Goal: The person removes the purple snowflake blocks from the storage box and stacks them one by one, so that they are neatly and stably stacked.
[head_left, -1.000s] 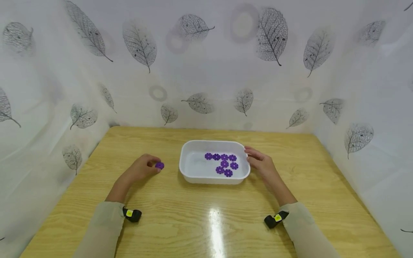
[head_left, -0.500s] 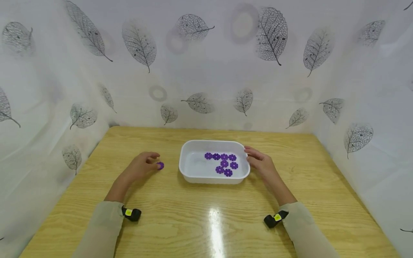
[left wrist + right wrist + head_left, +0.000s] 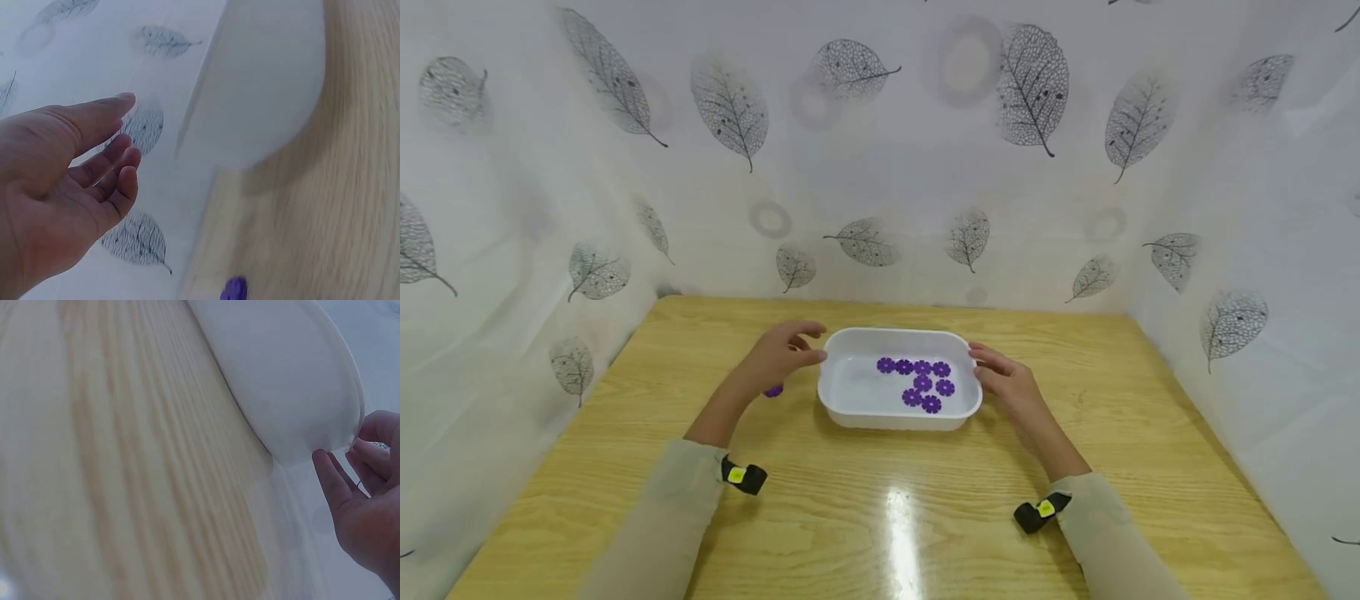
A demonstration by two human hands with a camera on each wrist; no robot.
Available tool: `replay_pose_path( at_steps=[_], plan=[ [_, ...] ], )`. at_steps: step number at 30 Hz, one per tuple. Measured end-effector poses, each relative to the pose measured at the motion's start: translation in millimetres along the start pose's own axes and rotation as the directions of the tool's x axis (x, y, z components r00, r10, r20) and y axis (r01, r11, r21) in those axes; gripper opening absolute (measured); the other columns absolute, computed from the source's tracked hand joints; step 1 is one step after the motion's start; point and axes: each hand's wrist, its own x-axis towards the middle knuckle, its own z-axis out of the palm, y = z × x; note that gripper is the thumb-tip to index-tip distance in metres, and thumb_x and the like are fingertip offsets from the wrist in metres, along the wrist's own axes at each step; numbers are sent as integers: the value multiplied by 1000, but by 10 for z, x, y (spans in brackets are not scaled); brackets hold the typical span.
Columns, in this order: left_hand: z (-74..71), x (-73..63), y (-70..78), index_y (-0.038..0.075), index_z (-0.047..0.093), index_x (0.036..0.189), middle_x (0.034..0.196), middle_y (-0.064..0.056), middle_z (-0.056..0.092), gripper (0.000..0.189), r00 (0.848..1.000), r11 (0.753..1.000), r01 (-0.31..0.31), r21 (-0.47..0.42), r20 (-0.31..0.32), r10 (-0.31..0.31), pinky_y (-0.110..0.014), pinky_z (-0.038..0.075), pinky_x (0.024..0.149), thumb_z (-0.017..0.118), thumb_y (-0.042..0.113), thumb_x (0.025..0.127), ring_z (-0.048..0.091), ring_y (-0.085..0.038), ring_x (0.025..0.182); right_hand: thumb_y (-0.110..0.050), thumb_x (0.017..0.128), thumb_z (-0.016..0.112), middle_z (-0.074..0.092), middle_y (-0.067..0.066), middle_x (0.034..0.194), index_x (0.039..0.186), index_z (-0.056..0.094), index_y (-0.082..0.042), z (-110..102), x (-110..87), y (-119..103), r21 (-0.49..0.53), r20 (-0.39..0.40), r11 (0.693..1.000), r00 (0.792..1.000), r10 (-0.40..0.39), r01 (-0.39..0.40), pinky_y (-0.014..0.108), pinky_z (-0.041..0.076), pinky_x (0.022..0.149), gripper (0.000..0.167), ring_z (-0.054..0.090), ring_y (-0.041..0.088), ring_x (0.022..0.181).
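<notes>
A white plastic tray (image 3: 857,421) stands on the table, holding several purple flower-shaped discs (image 3: 922,383) in its right half. My right hand (image 3: 1011,385) holds the tray's right end, fingers and thumb at the rim, as the right wrist view shows. At the opposite end my left hand (image 3: 775,358) hovers, fingers apart and slightly bent, nothing between them. Its thumb is close to the tray's left rim in the head view; the left wrist view shows a gap. Another purple disc (image 3: 773,390) lies on the table, partly hidden behind the left hand.
The wooden table (image 3: 820,508) has a bright reflection near its front. A white leaf-print curtain (image 3: 895,183) stands along the back and both sides. A black strap device (image 3: 745,477) sits on the left wrist and another such device (image 3: 1041,511) on the right.
My left hand has let go of the purple disc, leaving it on the table, and has moved right and away to the tray's left end. The right hand stays at the tray.
</notes>
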Motion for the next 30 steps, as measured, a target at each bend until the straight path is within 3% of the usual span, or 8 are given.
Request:
replay_pose_path(
  at_steps=[7, 14, 21, 30],
  plan=[
    [282, 257, 230, 6, 58, 139, 138, -18, 59, 49, 994, 999, -44, -15, 97, 45, -43, 54, 91, 71, 25, 95, 60, -28, 110, -16, 99, 61, 43, 0, 159, 140, 58, -6, -6, 12, 22, -2, -3, 1000, 1000, -6, 6, 18, 51, 96, 42, 45, 25, 141],
    [617, 455, 362, 4, 60, 136, 135, -16, 62, 46, 977, 997, -72, 20, 204, 66, -39, 54, 92, 72, 21, 94, 61, -24, 109, -16, 99, 61, 43, 0, 159, 141, 57, -5, -14, 16, 26, 6, -4, 1000, 1000, -6, 6, 18, 51, 96, 43, 46, 26, 141],
    [895, 560, 362, 4, 63, 131, 126, -13, 66, 44, 958, 997, -73, 24, 281, 63, -36, 53, 96, 75, 19, 91, 62, -21, 109, -15, 100, 61, 42, 2, 159, 141, 56, -2, -9, 18, 23, 25, 15, 1000, 1000, -18, 17, 19, 51, 96, 44, 46, 28, 141],
    [1133, 641, 358, 8, 68, 125, 120, -6, 67, 40, 930, 994, -68, 84, 367, 32, -33, 53, 94, 78, 17, 88, 63, -19, 106, -18, 100, 61, 41, 2, 160, 141, 57, -5, -16, 10, 33, 6, 7, 1000, 1000, -18, 18, 19, 51, 97, 43, 45, 28, 141]
  ],
)
